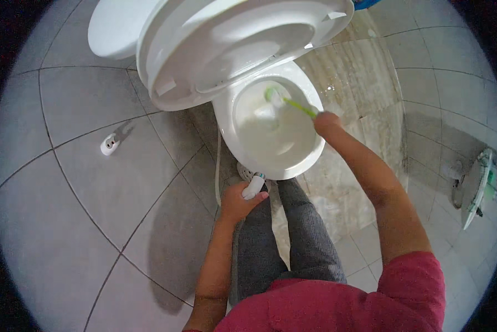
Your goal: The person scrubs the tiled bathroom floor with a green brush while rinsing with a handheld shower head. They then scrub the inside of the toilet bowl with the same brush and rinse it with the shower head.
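Observation:
In front of me stands a white toilet bowl (313,145) with its seat and lid (176,55) raised. My right hand (328,124) is closed round the thin green handle of a toilet brush (299,106). The brush's pale green head is inside the bowl, blurred near its back wall. Cloudy, whitish liquid covers the inside of the bowl. Just off the bowl's front left rim, my left hand (240,202) grips a white hand-held bidet sprayer (253,186) with a silvery tip. A white hose (219,166) hangs beside the bowl's left side.
A white cistern (112,27) adjoins the raised lid. On the grey tiled wall at left is a white power socket (110,145). The beige floor (353,83) right of the bowl looks wet. A shelf-like fixture (477,188) juts out at far right.

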Motion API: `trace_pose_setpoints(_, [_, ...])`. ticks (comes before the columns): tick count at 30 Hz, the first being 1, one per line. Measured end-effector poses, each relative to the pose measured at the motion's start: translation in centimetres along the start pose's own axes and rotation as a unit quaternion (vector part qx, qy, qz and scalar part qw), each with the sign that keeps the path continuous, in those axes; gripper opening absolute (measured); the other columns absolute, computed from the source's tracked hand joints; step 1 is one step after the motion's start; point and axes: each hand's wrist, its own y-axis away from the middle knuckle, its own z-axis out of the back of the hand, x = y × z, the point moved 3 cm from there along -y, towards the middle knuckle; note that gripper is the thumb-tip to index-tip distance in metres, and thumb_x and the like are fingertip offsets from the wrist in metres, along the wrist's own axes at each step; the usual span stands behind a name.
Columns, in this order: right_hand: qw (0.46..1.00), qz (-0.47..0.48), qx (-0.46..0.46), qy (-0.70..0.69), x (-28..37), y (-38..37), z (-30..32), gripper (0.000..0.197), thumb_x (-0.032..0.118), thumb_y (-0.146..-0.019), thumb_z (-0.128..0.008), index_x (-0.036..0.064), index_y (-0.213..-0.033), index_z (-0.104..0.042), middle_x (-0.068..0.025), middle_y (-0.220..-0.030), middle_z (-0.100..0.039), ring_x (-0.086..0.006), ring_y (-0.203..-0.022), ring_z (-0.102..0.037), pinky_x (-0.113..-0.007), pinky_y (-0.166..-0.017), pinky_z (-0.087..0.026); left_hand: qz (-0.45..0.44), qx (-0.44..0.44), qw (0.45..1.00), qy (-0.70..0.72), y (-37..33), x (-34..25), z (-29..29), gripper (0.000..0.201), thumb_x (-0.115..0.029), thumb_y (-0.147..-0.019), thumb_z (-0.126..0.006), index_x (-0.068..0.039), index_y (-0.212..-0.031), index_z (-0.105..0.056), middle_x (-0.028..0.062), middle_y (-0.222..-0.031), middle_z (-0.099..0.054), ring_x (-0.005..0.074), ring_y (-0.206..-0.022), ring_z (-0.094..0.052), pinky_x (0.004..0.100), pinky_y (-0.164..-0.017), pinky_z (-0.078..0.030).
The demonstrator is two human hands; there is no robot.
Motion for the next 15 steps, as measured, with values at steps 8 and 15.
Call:
trace_pose_setpoints(8, [0.97,0.18,-0.077,-0.142,14.1,6.7,-5.7,0.015,0.011,-0.071,-0.047,-0.0006,-0.075,-0.056,-0.0163,-0.074,-0.058,-0.0306,-0.07,-0.057,-0.042,-0.066,-0.045,-0.001,-0.029,0.998,-0.056,0.5,-0.2,0.4,0.059,-0.058,-0.059,-0.061,-0.002,-0.076,-0.059,0.014,-0.065,-0.057,0.0273,-0.062,-0.057,0.0363,-0.056,-0.042])
trace_pose_setpoints(15, [0.956,0.265,-0.123,-0.016,17.0,-2.4,-8.6,0.011,0.013,-0.059,-0.057,0.0065,-0.05,-0.058,-0.0095,-0.058,-0.058,-0.0246,-0.055,-0.057,-0.035,-0.053,-0.046,0.015,-0.008,0.996,-0.093,0.9,0.2,0.3,0.063,-0.06,-0.057,-0.061,-0.001,-0.078,-0.058,0.0147,-0.068,-0.057,0.0283,-0.064,-0.057,0.0373,-0.058,-0.042])
